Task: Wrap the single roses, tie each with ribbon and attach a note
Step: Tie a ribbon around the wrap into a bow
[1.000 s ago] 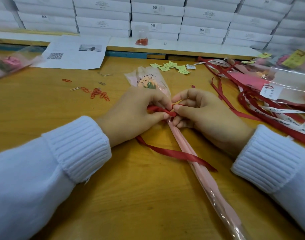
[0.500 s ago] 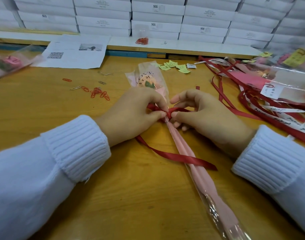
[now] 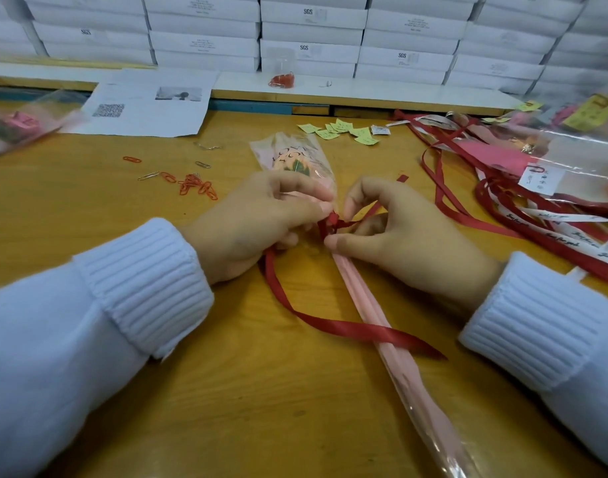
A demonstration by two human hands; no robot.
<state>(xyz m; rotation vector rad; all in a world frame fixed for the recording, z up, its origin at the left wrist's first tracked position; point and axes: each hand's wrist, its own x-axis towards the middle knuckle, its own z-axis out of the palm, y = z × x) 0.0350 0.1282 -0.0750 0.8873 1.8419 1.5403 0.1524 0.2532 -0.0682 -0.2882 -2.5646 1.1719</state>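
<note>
Lying slantwise on the wooden table (image 3: 157, 391), the wrapped rose (image 3: 361, 291) runs from its clear sleeve end at the near edge up to the flower head beyond the hands. A loose tail of the red ribbon (image 3: 330, 326) crosses over the pink stem below the wrists and curves up under the left hand (image 3: 257, 225). That hand has its fingers curled, thumb and forefinger pinching the ribbon where it bunches round the neck of the wrap. The right hand (image 3: 406, 243) faces it, fingers bent into an arch, thumb tip pressed to the stem just beside the bunch, a strand of ribbon passing between thumb and forefinger. The flower head in its printed sleeve lies just past the left knuckles. Farther off, red paper clips (image 3: 195, 184) lie scattered to the left and a heap of ribbons (image 3: 502, 215) to the right. Green notes (image 3: 340, 129) and a printed sheet (image 3: 147, 105) lie near the table's far edge, with stacked white boxes (image 3: 312, 32) behind.
</note>
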